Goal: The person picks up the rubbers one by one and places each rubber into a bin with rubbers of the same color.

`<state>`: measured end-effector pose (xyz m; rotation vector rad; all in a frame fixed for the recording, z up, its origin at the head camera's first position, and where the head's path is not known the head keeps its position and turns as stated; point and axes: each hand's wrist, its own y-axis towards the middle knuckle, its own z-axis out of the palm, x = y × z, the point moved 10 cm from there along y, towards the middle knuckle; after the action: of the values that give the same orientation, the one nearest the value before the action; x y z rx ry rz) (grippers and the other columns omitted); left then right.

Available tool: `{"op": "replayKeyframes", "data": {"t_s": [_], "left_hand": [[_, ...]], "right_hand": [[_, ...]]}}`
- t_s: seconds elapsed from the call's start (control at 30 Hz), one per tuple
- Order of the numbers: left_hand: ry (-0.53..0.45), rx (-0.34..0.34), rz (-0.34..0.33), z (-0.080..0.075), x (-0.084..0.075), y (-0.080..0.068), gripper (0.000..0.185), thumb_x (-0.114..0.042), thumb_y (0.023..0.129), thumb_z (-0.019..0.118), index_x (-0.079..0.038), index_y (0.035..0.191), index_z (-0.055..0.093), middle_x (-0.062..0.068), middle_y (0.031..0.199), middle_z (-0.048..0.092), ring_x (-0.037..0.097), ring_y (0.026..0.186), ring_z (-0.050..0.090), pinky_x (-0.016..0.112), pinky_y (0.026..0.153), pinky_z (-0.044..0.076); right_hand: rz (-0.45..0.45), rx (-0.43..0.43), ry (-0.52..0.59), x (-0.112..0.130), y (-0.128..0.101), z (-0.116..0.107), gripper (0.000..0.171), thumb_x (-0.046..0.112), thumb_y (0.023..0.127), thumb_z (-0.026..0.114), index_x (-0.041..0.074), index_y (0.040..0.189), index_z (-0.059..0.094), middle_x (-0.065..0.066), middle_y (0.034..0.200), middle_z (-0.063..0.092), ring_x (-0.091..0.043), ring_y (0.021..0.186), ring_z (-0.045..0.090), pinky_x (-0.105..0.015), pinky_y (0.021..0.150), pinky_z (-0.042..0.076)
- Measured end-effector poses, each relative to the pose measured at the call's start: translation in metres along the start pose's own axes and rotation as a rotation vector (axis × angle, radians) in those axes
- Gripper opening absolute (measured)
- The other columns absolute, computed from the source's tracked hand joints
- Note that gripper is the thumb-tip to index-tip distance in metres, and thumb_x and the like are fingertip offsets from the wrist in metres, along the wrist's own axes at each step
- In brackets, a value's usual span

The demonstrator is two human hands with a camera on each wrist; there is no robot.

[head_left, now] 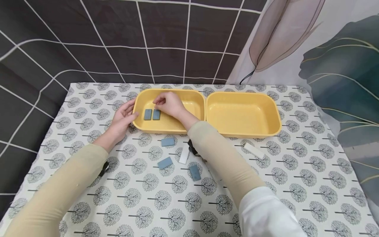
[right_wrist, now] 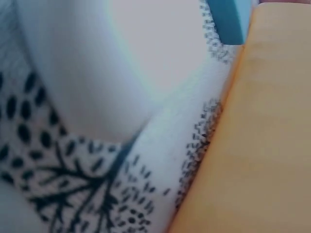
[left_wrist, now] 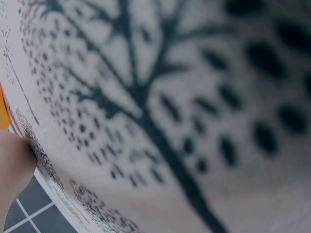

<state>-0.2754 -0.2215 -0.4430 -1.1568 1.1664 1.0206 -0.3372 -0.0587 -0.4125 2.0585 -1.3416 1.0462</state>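
Two yellow trays stand side by side on the table. In the left tray [head_left: 193,98] lie two blue-grey blocks [head_left: 147,114] [head_left: 156,114] next to each other. My right hand [head_left: 168,103] reaches into this tray with bent fingers, whose tips sit at the far end of the right-hand block; whether they pinch it is unclear. Beside the tray's left wall my left hand [head_left: 124,117] rests with relaxed fingers, its thumb on the rim. The right wrist view shows the yellow tray wall [right_wrist: 262,121] and a blue block [right_wrist: 228,19] close up and blurred.
The right tray [head_left: 278,121] holds nothing. Loose on the tree-print cloth in front of the trays lie three blue blocks [head_left: 167,142] [head_left: 164,163] [head_left: 195,172] and two white blocks [head_left: 184,154] [head_left: 253,150]. A dark tiled wall and a curtain stand behind.
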Motion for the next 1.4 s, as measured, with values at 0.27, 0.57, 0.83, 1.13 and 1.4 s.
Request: {"op": "replayKeyframes", "data": {"t_s": [0.27,0.57,0.83,1.13,1.4], "left_hand": [[-0.013,0.017,0.011,0.001,0.001,0.001,0.067,0.006,0.102,0.051,0.001,0.165,0.026,0.022,0.175,0.023,0.036,0.163,0.027,0.023,0.125,0.040],[-0.018,0.024,0.009,0.000,0.001,0.001,0.067,0.005,0.103,0.052,0.001,0.165,0.026,0.022,0.175,0.024,0.036,0.162,0.028,0.020,0.123,0.041],[-0.018,0.019,-0.004,-0.001,0.001,0.001,0.068,0.005,0.103,0.052,0.001,0.165,0.026,0.022,0.175,0.022,0.037,0.163,0.026,0.020,0.122,0.041],[-0.020,0.033,-0.022,-0.002,0.002,0.000,0.069,0.004,0.103,0.052,-0.001,0.166,0.024,0.020,0.176,0.020,0.036,0.164,0.023,0.023,0.126,0.038],[-0.021,0.042,-0.031,-0.001,0.001,0.000,0.070,0.004,0.103,0.053,-0.003,0.167,0.023,0.018,0.177,0.019,0.035,0.164,0.023,0.023,0.125,0.039]], "right_hand": [[-0.013,0.004,0.138,0.012,-0.006,-0.007,0.017,0.004,0.094,0.079,0.000,0.111,0.079,-0.016,0.109,0.079,-0.022,0.096,0.072,-0.017,0.086,0.060],[-0.086,0.059,0.147,0.042,-0.031,-0.026,0.017,0.001,0.096,0.076,-0.002,0.112,0.078,-0.017,0.109,0.079,-0.022,0.095,0.071,-0.019,0.086,0.060],[-0.159,0.143,0.122,0.053,-0.060,-0.038,0.016,-0.001,0.093,0.078,-0.003,0.108,0.078,-0.016,0.106,0.079,-0.019,0.091,0.069,-0.022,0.086,0.061],[-0.183,0.214,0.048,0.048,-0.091,-0.046,0.015,-0.002,0.093,0.076,-0.002,0.108,0.078,-0.018,0.107,0.079,-0.023,0.094,0.072,-0.027,0.089,0.064],[-0.233,0.261,0.035,0.041,-0.116,-0.045,0.014,-0.003,0.092,0.075,-0.002,0.106,0.078,-0.015,0.104,0.079,-0.020,0.091,0.072,-0.027,0.089,0.065]]}}
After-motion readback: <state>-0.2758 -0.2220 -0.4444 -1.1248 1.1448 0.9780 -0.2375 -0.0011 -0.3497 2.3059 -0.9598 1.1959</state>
